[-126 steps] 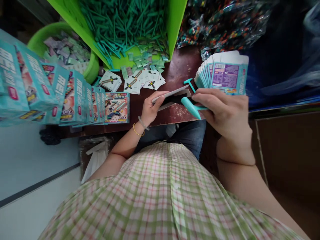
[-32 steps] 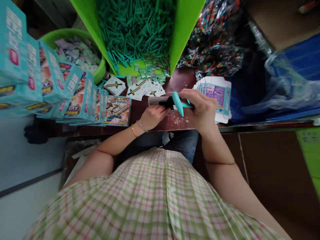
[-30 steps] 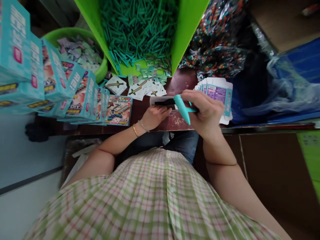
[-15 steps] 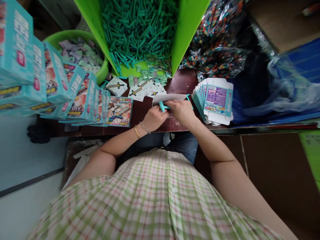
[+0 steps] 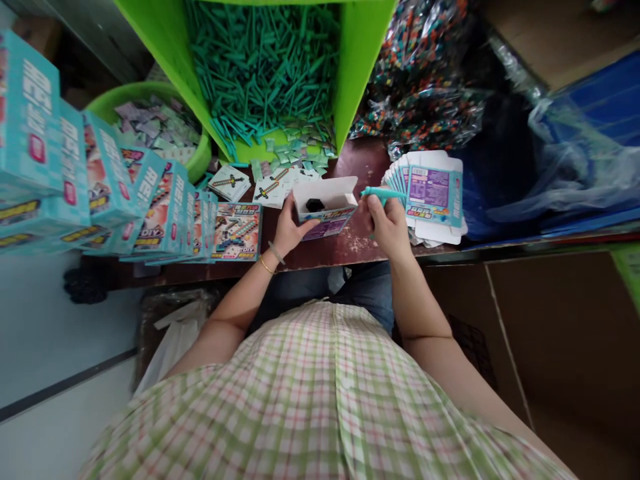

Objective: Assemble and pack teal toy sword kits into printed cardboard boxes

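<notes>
Around the left end of a small printed carton (image 5: 333, 225) my left hand (image 5: 286, 235) is closed, thumb on the near side. The carton's top is open, its white flap (image 5: 325, 185) stands up, and something dark (image 5: 314, 205) shows inside. My right hand (image 5: 391, 228), just right of the carton, pinches a teal plastic stick (image 5: 384, 193) pointing left towards the opening. Behind the carton lie white cards printed with pixel swords (image 5: 270, 189). Beyond them, a green bin (image 5: 367, 63) holds many similar teal pieces (image 5: 265, 73).
Filled cartons (image 5: 150, 213) stand in a row at left, one lying flat (image 5: 237, 231). Flattened cartons (image 5: 435, 197) fan out at right. A green basin (image 5: 204, 150) holds small packets. Bags of colourful beads (image 5: 425, 80) lie behind, near a blue plastic-lined container (image 5: 590, 147).
My hands have moved apart. The carton now shows its open top in my left hand, and my right hand has drawn right with the teal stick. The view has shifted slightly.
</notes>
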The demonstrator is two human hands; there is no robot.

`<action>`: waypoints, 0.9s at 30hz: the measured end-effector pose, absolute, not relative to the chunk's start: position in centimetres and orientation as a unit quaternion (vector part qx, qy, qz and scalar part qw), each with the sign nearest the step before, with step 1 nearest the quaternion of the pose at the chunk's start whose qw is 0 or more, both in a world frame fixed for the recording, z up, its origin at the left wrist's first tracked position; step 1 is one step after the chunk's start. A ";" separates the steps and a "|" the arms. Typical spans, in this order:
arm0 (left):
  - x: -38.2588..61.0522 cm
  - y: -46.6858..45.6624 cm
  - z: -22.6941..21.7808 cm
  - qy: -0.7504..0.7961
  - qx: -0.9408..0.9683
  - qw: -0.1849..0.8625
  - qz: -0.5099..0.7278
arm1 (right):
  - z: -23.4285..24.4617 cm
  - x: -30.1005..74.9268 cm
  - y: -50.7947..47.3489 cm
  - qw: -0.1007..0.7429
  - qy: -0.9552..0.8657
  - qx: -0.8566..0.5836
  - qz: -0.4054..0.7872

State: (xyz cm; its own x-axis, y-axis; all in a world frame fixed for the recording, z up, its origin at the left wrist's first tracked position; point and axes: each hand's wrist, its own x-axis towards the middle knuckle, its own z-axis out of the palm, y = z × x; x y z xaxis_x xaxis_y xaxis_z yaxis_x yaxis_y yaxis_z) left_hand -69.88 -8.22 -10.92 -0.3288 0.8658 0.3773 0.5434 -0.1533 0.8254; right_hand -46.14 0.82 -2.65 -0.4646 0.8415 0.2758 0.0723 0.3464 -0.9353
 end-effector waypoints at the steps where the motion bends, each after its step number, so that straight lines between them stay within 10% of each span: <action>1: -69.7 -7.7 -11.3 0.626 0.544 0.190 0.525 | -2.1 -46.4 0.6 0.412 -0.710 -0.299 0.486; 27: -68.9 -7.3 -9.1 0.647 0.487 0.284 0.514 | -1.5 -47.8 3.2 0.294 -0.905 -0.221 0.213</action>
State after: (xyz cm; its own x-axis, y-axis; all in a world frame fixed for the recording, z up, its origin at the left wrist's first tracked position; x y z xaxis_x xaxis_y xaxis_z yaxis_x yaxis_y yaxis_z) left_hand -68.91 -7.26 -9.10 -0.3648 0.9215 0.1330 0.3376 -0.0022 0.9413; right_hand -47.81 3.22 -1.53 -0.7293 0.5252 0.4385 0.2751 0.8119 -0.5149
